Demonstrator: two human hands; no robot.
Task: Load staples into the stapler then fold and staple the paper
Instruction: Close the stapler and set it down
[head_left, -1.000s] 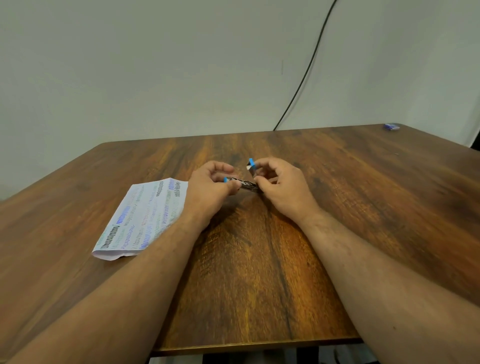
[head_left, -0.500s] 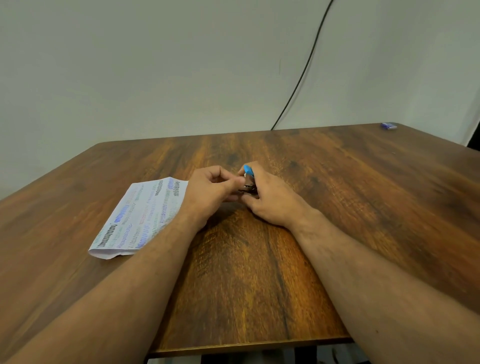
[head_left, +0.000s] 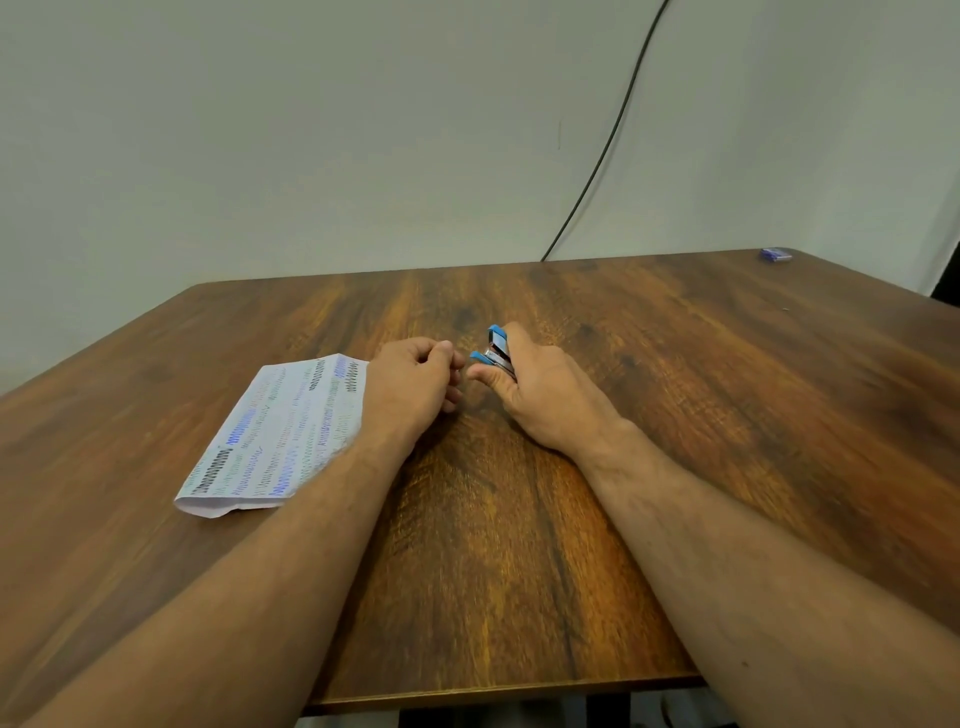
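Note:
A small blue and silver stapler (head_left: 494, 352) is held in my right hand (head_left: 540, 392) near the middle of the wooden table (head_left: 727, 415), its jaws a little apart and pointing left. My left hand (head_left: 415, 382) rests just left of it, fingers curled, a small gap away from the stapler; I cannot tell whether it pinches anything. A folded printed paper (head_left: 280, 436) lies flat on the table to the left, its right edge under my left wrist.
A small blue box (head_left: 776, 254) sits at the far right corner of the table. A black cable (head_left: 602, 156) runs down the wall behind the table. The table's near edge lies under my forearms.
My left hand has let go of the stapler and drawn slightly left. My right hand now holds the stapler alone, lifted and tilted.

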